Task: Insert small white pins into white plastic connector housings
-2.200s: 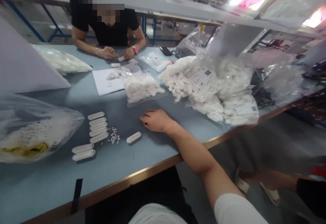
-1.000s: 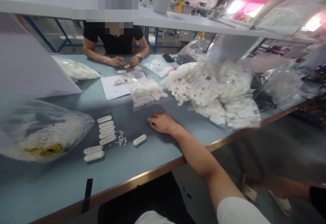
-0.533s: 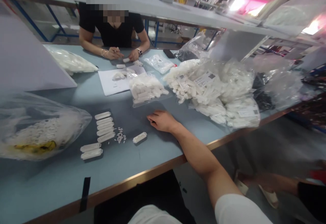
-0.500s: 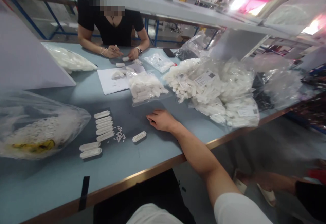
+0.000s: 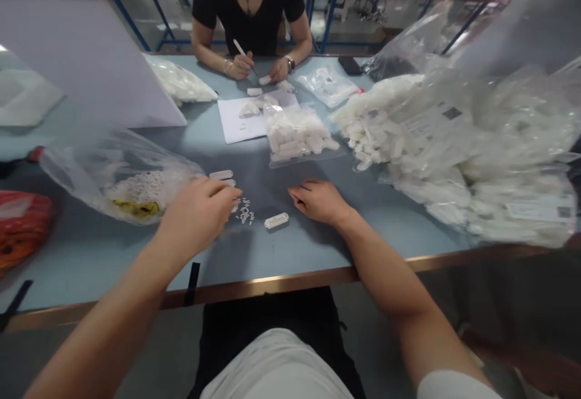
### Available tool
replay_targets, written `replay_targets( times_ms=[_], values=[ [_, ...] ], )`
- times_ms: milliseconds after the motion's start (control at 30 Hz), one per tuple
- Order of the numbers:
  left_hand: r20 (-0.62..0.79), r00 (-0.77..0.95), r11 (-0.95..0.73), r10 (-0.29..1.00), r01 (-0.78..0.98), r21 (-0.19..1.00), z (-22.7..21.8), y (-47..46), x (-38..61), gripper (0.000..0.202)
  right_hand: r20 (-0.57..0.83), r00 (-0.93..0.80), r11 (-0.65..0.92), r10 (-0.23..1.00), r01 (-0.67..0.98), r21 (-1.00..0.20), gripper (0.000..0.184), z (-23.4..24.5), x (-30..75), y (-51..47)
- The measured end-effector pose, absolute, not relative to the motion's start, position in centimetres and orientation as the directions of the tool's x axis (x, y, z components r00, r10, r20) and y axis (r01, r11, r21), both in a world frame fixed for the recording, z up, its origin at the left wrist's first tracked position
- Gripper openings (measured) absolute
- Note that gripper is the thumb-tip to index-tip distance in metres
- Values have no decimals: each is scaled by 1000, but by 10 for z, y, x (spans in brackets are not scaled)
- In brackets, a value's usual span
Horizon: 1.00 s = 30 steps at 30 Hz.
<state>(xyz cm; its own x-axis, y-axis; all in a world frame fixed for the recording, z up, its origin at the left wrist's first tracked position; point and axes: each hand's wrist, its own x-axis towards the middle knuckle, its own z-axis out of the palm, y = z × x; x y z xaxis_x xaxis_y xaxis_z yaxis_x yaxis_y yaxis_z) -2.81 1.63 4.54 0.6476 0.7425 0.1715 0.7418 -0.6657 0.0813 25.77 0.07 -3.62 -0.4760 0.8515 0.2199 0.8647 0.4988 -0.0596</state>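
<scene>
The block (image 5: 276,221) between the left hand (image 5: 200,211) and the right hand (image 5: 320,201) is white, dotted in rows, on a blue-grey tabletop (image 5: 290,260). Left of the left hand, a clear bag (image 5: 88,160) shows white pieces (image 5: 138,186) and a yellow-and-black patch (image 5: 136,207).

Left grip (image 5: 200,206) newly in view by white connectors (image 5: 221,175)

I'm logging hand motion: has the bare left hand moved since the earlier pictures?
Yes: unseen earlier, the left hand now reaches forward past the nearer black tape strip, over the oblong white plastic pieces.
</scene>
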Motion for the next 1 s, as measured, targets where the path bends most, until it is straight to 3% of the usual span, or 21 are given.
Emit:
replay_targets(
  times_ms=[67, 133, 367, 467, 700, 1000],
  values=[
    [104, 671, -674, 734, 738, -10, 38, 25, -14, 20, 228, -485, 507, 844, 860, -47, 22, -36, 256, -1],
    [-27, 697, -688, 717, 701, -185, 31, 32, 0, 18, 237, -487, 510, 841, 859, -45, 22, -35, 256, -2],
    [-185, 663, -688, 726, 690, -226, 24, 36, 20, 22, 261, -519, 546, 814, 837, -37, 21, -36, 257, -1],
    [-196, 666, -694, 720, 685, -221, 19, 38, 20, 24, 277, -530, 558, 801, 829, -27, 23, -36, 259, 0],
    [-67, 688, -686, 722, 701, -197, 1, 43, 12, 20, 358, -511, 557, 781, 830, -30, 24, -31, 258, 0],
    [49, 606, -607, 794, 795, 3, 1, 54, -9, 12, 408, -468, 532, 784, 845, -53, 27, -30, 256, -2]
  ],
)
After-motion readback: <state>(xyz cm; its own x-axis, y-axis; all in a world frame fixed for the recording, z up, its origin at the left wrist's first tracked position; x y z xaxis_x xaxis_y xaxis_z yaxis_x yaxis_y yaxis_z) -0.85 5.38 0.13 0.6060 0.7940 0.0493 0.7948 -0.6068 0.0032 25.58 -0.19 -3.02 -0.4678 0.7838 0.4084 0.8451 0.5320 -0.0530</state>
